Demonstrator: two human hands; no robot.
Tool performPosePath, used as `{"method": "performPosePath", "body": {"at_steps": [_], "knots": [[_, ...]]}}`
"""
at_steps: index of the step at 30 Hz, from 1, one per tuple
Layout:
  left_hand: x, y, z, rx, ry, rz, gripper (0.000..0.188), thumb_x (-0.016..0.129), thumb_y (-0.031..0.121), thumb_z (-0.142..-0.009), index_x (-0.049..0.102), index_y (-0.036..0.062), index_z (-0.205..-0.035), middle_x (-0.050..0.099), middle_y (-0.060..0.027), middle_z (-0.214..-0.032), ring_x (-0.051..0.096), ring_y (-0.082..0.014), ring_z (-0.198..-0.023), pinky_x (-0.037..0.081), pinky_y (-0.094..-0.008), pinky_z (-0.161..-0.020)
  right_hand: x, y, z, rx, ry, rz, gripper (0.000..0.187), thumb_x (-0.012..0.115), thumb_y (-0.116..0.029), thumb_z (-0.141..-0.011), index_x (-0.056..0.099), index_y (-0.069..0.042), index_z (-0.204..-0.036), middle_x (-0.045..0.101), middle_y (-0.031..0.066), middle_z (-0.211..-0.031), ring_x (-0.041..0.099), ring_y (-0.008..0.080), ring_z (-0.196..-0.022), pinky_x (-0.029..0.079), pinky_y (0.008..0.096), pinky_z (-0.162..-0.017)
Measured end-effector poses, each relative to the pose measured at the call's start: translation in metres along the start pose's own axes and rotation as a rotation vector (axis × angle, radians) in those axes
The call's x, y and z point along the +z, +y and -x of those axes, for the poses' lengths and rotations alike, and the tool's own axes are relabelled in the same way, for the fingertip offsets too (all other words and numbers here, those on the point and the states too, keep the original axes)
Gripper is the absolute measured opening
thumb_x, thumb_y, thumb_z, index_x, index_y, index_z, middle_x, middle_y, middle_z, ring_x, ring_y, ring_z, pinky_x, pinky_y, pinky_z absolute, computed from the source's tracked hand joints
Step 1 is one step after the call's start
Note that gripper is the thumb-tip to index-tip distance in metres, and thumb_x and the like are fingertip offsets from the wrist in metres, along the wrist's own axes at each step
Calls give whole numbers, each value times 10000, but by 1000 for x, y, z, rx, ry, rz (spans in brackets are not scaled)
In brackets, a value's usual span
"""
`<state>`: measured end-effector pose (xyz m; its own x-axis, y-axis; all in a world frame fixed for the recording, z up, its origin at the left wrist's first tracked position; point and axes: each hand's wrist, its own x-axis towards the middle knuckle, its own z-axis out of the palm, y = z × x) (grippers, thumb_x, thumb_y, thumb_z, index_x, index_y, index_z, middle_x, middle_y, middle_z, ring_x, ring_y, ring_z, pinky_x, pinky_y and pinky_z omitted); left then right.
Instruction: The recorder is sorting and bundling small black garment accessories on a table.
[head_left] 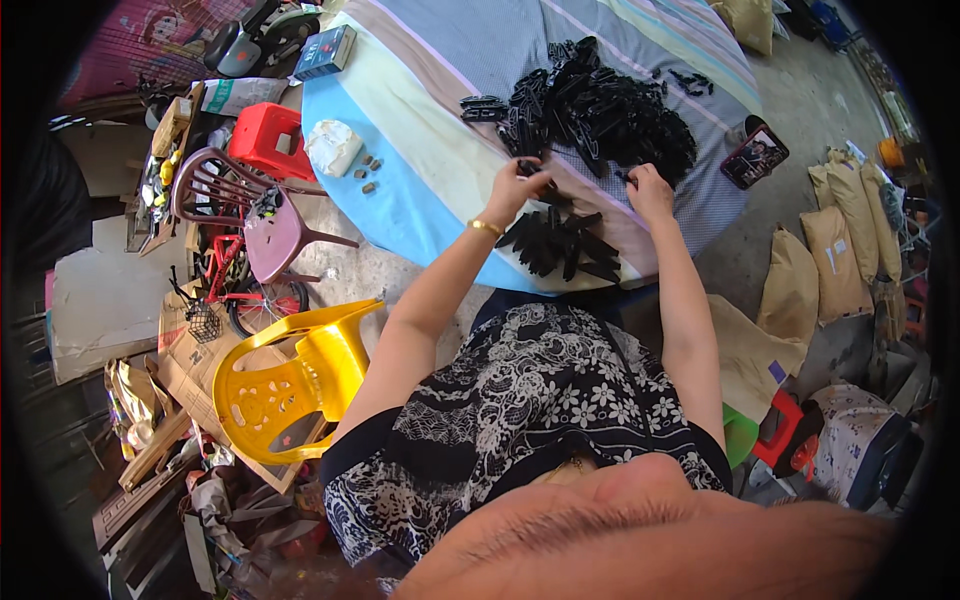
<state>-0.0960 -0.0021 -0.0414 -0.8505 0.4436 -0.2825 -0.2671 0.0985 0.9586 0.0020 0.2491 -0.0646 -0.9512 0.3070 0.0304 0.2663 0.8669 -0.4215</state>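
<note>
A large heap of thin black plastic pieces (pixel 600 110) lies on the striped cloth of the table (pixel 430 130). Closer to me, a smaller group of black strips (pixel 562 246) is spread near the table edge. My left hand (pixel 514 192) is closed at the near left side of the heap, with a black piece at its thumb and fingertips. At the heap's near right side, my right hand (pixel 651 193) pinches a small dark piece between thumb and fingers. The exact shape of either held piece is too small to make out.
A phone (pixel 756 158) rests at the table's right edge. On the left lie a white bundle (pixel 333 148), several small brown blocks (pixel 368 187) and a blue box (pixel 325 52). Yellow (pixel 290 385) and pink chairs (pixel 280 235) stand left; brown sacks (pixel 832 255) stand right.
</note>
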Motion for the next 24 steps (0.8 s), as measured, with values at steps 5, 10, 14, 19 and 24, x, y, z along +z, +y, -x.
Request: {"method": "performPosePath", "body": {"at_steps": [5,10,14,19,24], "knots": [[17,5,49,-102,-216,372,329,655,114,-800,529,1,-1082,614,-68,-904,542,-94,-655,449,-214,-565,5,-5,0,-20,96,-169,212,606,-151,-754,612,-86,-955,607,79,-963,599,281,-850,480,375,-724],[21,9,65,-55,-261,413,352,654,88,-794,518,-14,-1103,610,-83,-936,584,-122,-721,486,-226,-606,15,-5,-5,-30,120,-120,235,616,-147,-747,607,-96,-976,609,79,-920,597,284,-842,479,376,-723],[21,14,77,-31,-307,452,326,628,48,-804,522,-8,-1108,605,-73,-898,595,-126,-724,504,-233,-632,0,-26,5,-120,109,-149,175,632,-163,-741,612,-94,-900,608,85,-910,597,291,-822,479,387,-697],[26,21,88,-78,-313,519,305,589,28,-828,521,-1,-1124,599,-57,-865,608,-132,-746,518,-242,-680,17,-17,1,-43,106,-146,207,655,-173,-735,602,-85,-915,618,94,-836,606,281,-762,484,362,-666],[22,21,91,-84,-292,508,303,566,30,-841,517,10,-1140,602,-57,-907,610,-132,-773,515,-244,-719,-13,-67,32,91,-19,-861,222,701,-95,-716,583,-10,-884,645,91,-784,609,136,-682,472,240,-635]]}}
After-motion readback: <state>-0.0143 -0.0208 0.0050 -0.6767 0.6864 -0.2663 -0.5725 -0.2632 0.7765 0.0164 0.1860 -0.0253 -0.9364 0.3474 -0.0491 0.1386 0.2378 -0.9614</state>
